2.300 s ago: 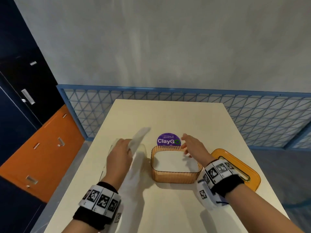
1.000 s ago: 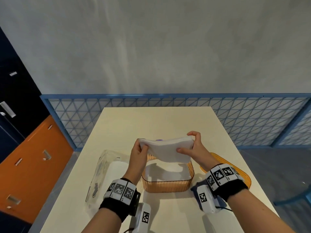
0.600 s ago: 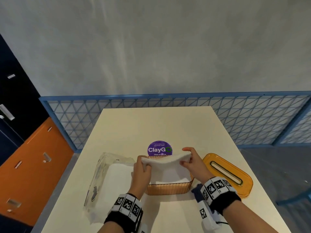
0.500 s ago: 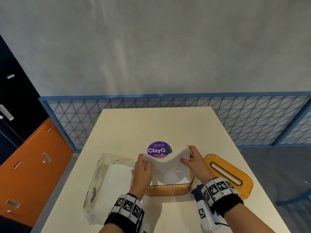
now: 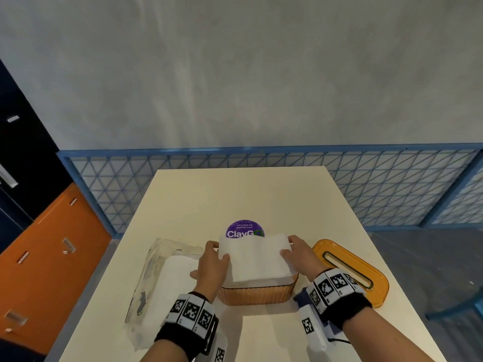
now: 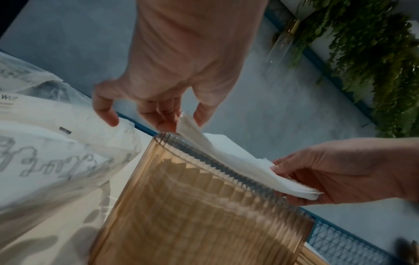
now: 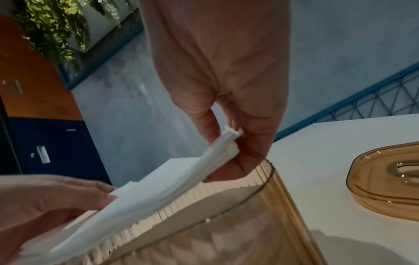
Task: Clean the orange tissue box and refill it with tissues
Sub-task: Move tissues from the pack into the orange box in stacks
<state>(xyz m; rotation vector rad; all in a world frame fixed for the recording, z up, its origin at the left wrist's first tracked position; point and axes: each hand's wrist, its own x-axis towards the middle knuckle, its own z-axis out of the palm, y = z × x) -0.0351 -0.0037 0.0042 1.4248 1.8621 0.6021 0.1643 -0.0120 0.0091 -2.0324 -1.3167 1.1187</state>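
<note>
1. Pale table (image 5: 261, 194) against a grey wall, with a blue mesh rail behind it; everything in use sits at the near end.
2. Left hand (image 5: 212, 265): thumb and fingertips (image 6: 163, 120) pinch the left end of the stack (image 5: 257, 259); the little finger hangs free.
3. Right hand (image 5: 300, 254): thumb below and fingers (image 7: 208, 123) above are curled round the right end of the same stack.
4. The stack of white tissues now lies over the open mouth of the box (image 5: 257, 293), sagging in the middle, its ends held up at the rim. A second ago it was held well above the box; since then both hands have brought it down to the opening.
5. By my judgement the refill is nearly done: the stack still has to be pushed flat inside, and the lid (image 5: 350, 270) is not yet back on.
6. The box stands on the table just in front of the purple sticker (image 5: 244, 229), between the pack (image 5: 156, 283) on the left and the lid on the right.
7. Count: two hands, one stack, one box, one lid with one slot, one clear plastic pack holding more tissues, one sticker.
</note>
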